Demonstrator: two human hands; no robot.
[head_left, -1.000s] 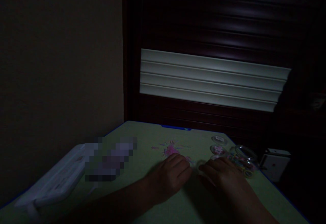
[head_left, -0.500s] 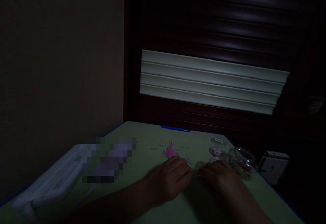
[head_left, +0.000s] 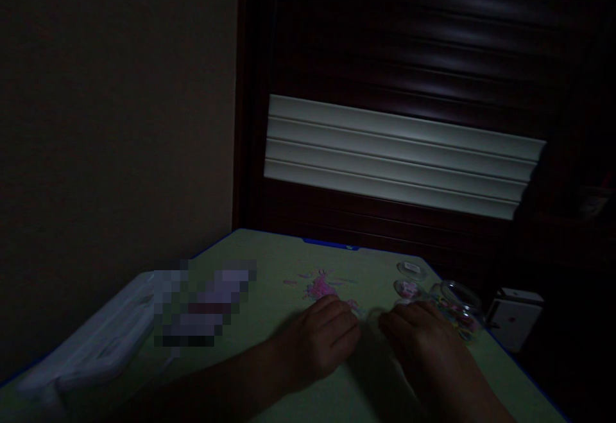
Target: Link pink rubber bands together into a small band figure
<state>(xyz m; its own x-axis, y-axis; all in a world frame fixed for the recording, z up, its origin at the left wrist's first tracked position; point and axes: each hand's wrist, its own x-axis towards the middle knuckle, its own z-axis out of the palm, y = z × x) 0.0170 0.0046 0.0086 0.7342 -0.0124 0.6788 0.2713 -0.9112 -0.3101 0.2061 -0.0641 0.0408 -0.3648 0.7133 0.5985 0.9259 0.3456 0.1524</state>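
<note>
Watching remotely, I find the loose heap of small pink pieces on the pale-green tabletop, just beyond the left hand, the nearer one; no long axis shows. Both hands curl palm-down, fingertips hidden, so I cannot tell whether either grips anything. Beside the right hand sits a clear jar of coloured bands.

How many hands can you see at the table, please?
2: the left hand, nearest the pink pile, and the right hand, beside the clear jar. No other hand shows.
</note>
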